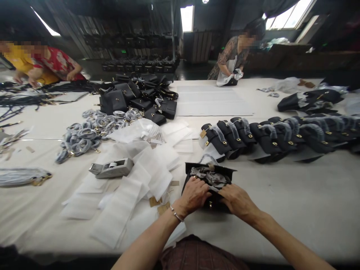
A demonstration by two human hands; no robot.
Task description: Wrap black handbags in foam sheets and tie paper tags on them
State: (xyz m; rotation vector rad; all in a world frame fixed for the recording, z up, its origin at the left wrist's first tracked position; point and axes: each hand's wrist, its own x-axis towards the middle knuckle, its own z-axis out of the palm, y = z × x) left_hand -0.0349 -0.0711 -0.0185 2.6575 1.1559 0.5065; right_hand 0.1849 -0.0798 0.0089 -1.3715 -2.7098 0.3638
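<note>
A black handbag stands on the table in front of me, its flap lifted back and crumpled grey paper showing in its mouth. My left hand grips the near rim on the left, fingers curled over the edge. On the right side of the same rim, my right hand is closed too, with its fingertips hidden partly inside the opening. Between the hands, a gold clasp shows on the bag's front. Behind the flap, a plastic-wrapped handle sticks up.
A row of black handbags with wrapped handles runs off to the right. To my left are white foam sheets, a grey tape dispenser and coiled wrapped straps. Black bags are heaped farther back. Several people work across the table.
</note>
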